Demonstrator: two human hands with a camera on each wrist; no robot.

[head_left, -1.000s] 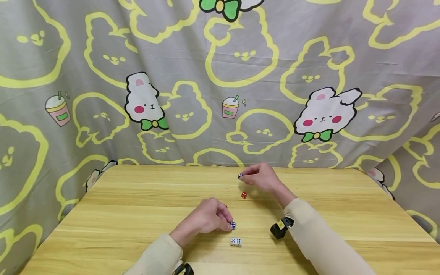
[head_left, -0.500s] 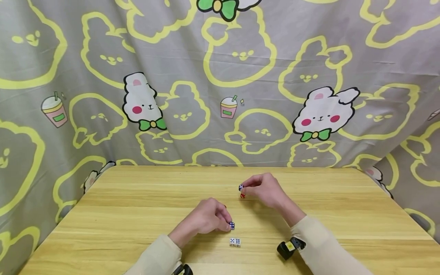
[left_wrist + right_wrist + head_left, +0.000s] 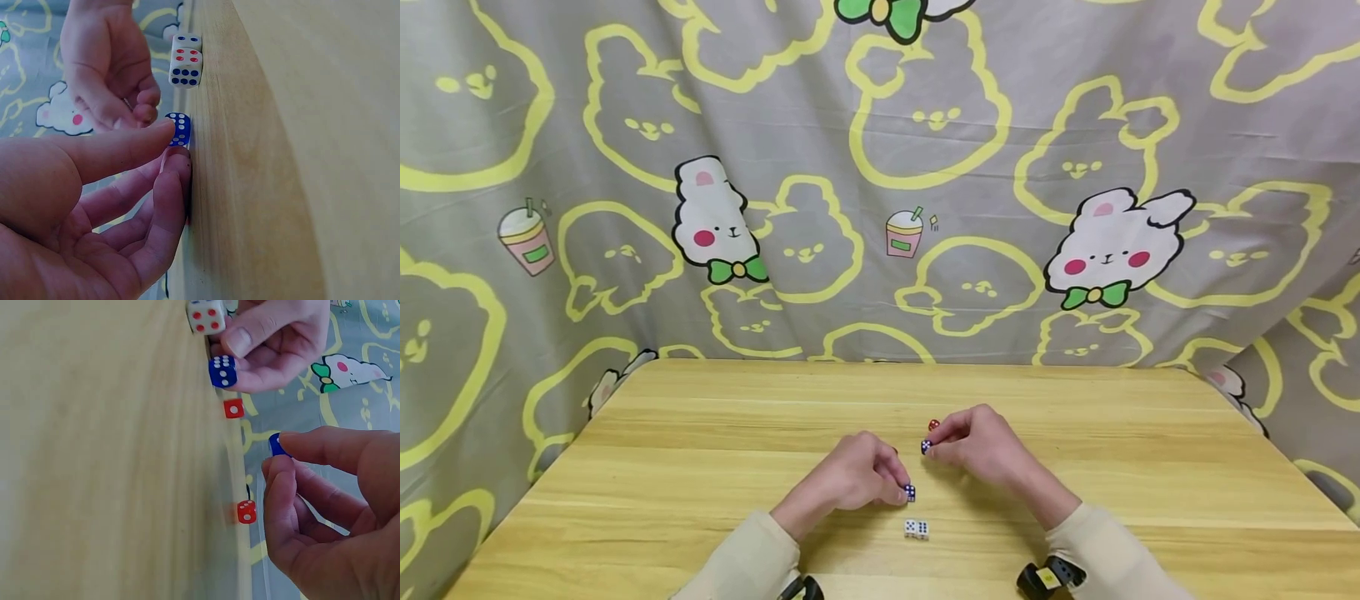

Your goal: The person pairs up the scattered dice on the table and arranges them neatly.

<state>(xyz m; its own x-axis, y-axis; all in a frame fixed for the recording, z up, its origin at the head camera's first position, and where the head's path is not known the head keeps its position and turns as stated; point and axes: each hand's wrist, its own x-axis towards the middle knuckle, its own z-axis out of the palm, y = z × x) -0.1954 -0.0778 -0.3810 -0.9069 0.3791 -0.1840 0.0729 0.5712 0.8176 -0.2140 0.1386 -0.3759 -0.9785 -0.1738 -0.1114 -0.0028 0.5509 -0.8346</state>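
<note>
My left hand [image 3: 853,471] pinches a blue die [image 3: 910,492] with white dots between thumb and fingers, low at the tabletop. My right hand [image 3: 988,446] holds a second blue die [image 3: 927,447] at its fingertips; in the right wrist view this blue die [image 3: 277,445] is partly covered by the thumb and hangs off the table. Just beyond the right fingers lies a red die [image 3: 934,425]. Another red die [image 3: 234,408] sits near the left fingers, mostly hidden behind them in the head view. Two white dice [image 3: 916,529] stand side by side, nearer to me than the left hand.
The wooden table [image 3: 715,425] stretches out around both hands. A grey curtain [image 3: 820,292] with yellow outlines and cartoon rabbits hangs behind its far edge and along the sides. Black wrist cameras [image 3: 1048,577] show by the sleeves.
My right hand has come nearer to me with its blue die, passing the red die and closing in on the left hand. The left hand and the white dice stay where they were.
</note>
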